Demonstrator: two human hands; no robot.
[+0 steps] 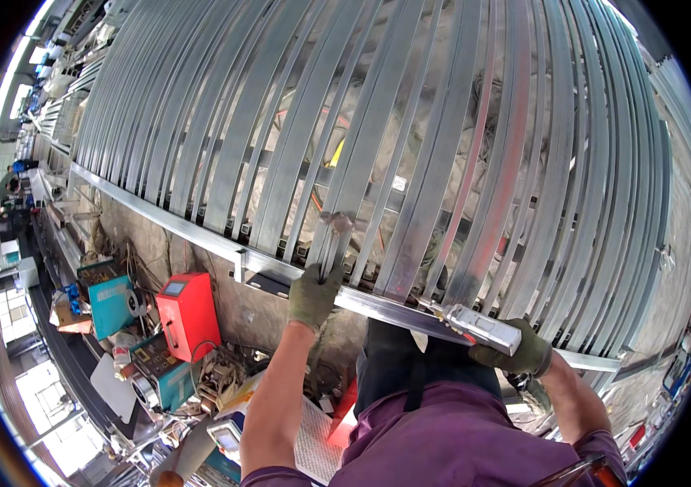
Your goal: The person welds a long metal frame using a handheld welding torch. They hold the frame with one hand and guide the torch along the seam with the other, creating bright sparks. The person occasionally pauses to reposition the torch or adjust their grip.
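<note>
A row of long grey metal bars runs away from me, their near ends at a bright metal front rail. My left hand, in a dark green glove, is closed around the near end of a bar at this rail. My right hand, gloved the same way, grips a silver, box-shaped metal piece lying slantwise over the rail; its exact kind is unclear. Just beyond my left hand, a brownish patch or small piece shows on the bars; which it is I cannot tell.
To my left on the floor stand a red machine box and teal machine boxes, with cables tangled around them. More cables and a yellow thing show through the gaps between bars. Long dark beams lie farther left.
</note>
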